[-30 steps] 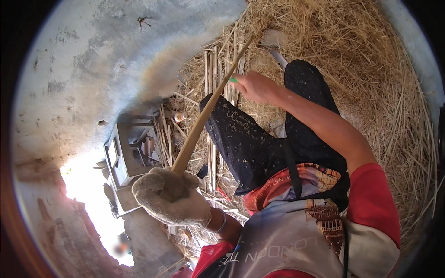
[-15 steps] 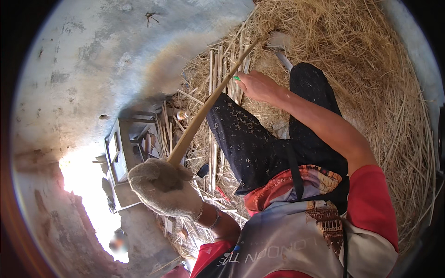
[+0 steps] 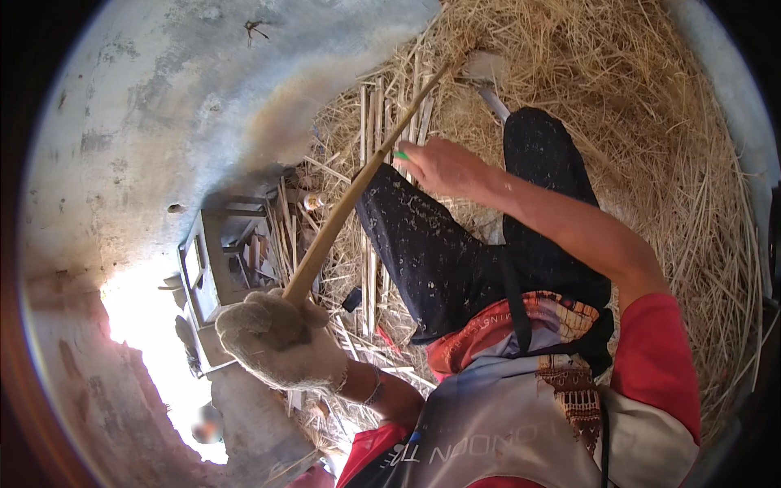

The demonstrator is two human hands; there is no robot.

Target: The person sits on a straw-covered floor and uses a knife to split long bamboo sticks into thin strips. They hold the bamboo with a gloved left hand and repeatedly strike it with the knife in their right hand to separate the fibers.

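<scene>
My left hand (image 3: 281,342) wears a thick, pale, dirty work glove and is closed round the near end of a long bamboo strip (image 3: 346,205). The strip slants up and away to the right, its thin far end over the straw. My right hand (image 3: 443,165) is bare and closed, beside the strip about midway along it. A small green object (image 3: 401,155) shows at its fingertips, close to the strip; the rest of it is hidden by the fingers, so I cannot tell its kind. My legs in dark, chip-flecked trousers (image 3: 423,236) are bent below the strip.
Loose straw (image 3: 626,106) covers the floor to the right and far side. Several split strips (image 3: 371,122) lie beyond my knee. A wooden frame box (image 3: 213,260) with scraps stands at left by a worn wall (image 3: 163,106). A flat blade-like piece (image 3: 493,103) lies by my far knee.
My right hand has come left and slightly nearer along the strip with the green object. My gloved left hand and the strip have shifted a little to the left.
</scene>
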